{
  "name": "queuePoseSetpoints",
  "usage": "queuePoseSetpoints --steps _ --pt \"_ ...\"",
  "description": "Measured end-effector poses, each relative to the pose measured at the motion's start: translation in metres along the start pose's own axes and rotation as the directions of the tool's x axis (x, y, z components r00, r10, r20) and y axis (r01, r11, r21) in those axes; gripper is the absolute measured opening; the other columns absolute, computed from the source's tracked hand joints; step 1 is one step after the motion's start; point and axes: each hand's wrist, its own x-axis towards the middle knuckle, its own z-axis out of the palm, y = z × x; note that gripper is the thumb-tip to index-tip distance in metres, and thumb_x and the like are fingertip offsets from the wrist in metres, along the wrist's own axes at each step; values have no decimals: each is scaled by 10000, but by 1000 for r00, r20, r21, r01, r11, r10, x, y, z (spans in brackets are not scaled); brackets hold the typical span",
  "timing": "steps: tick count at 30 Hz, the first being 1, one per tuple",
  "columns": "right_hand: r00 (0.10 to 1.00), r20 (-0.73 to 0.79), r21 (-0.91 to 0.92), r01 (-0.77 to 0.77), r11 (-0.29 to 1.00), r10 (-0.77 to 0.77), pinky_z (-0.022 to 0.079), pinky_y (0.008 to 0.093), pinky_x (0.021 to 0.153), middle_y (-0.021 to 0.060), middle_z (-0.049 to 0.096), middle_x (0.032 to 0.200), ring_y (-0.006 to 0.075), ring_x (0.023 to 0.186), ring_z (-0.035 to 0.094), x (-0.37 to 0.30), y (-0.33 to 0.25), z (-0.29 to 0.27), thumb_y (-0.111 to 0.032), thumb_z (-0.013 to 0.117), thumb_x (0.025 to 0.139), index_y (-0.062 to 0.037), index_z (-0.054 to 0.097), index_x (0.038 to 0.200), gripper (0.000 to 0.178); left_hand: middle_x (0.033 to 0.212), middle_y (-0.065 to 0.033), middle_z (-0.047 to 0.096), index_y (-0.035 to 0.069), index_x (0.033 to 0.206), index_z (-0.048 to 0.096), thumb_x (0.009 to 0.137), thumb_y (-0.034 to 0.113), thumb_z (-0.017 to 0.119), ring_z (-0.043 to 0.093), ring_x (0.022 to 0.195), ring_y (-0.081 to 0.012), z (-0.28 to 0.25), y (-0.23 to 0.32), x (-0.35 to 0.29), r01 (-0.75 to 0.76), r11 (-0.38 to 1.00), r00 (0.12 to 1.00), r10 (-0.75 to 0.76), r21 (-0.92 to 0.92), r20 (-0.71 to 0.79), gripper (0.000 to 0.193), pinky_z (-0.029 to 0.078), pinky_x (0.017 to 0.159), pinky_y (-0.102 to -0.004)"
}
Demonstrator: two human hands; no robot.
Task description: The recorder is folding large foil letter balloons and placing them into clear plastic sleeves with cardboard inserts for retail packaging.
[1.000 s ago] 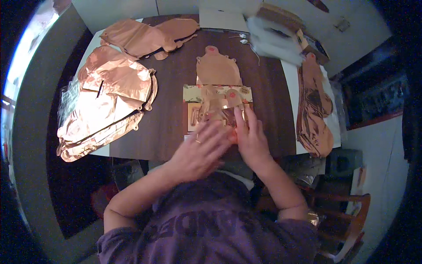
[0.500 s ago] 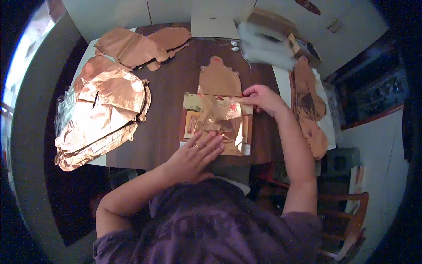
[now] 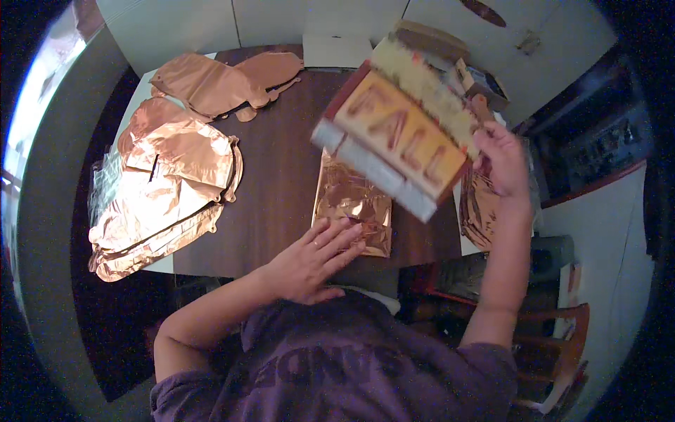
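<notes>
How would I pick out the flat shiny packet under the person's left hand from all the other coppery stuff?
Start at the dark wooden table and go to its near edge, just ahead of the person. There the left hand presses on a folded copper foil packet. Unlike the loose, rounded foil balloons at the left, it is a neat rectangle.

My left hand (image 3: 309, 261) presses crinkled, glossy copper foil (image 3: 354, 204) on the smooth dark wood table (image 3: 278, 176). My right hand (image 3: 503, 158) lifts a matt printed card package (image 3: 394, 137).

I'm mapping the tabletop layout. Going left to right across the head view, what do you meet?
Crumpled rose-gold foil balloons → left hand on a folded foil sheet → lifted card package → right hand holding it.
</notes>
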Motion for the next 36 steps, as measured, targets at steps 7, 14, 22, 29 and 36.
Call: queuePoseSetpoints --steps 7,14,22,29,36 --pt "797 449 -445 -194 874 405 476 247 455 50 627 684 111 511 589 -28 73 47 -141 612 879 -2 628 987 177 1006 -54 553 124 1135 621 772 307 688 524 978 -228 -28 27 -19 -269 942 860 328 200 -390 412 433 789 -383" --pt "942 337 -761 268 590 6 523 350 693 134 671 840 265 708 639 -25 86 66 -199 734 744 1 637 1007 344 1297 -160 497 77 1271 532 818 335 638 440 1233 -365 -3 -31 19 73 997 984 -67 27 -163 532 324 1058 -520" --pt "815 297 -320 -406 856 498 466 221 501 47 640 768 127 696 612 54 94 88 -270 768 767 5 634 1025 400 1329 -171 482 78 1292 522 826 348 637 412 1273 -372 -3 -36 25 88 996 989 -91 -29 -116 551 302 1080 -533" --pt "858 500 -466 150 872 120 483 285 758 89 681 899 187 833 626 39 83 99 -212 712 798 6 681 918 251 1287 -138 501 76 1238 549 816 355 633 421 1259 -335 2 -35 23 95 995 980 -97 -25 -175 513 279 1094 -497" --pt "449 780 -368 893 260 -437 499 421 917 96 644 1122 299 1081 604 -47 93 70 -74 629 727 -65 663 939 215 1238 -153 536 92 1197 581 726 349 684 450 1230 -338 7 -40 18 74 997 987 -77 -29 -140 546 237 1115 -531"
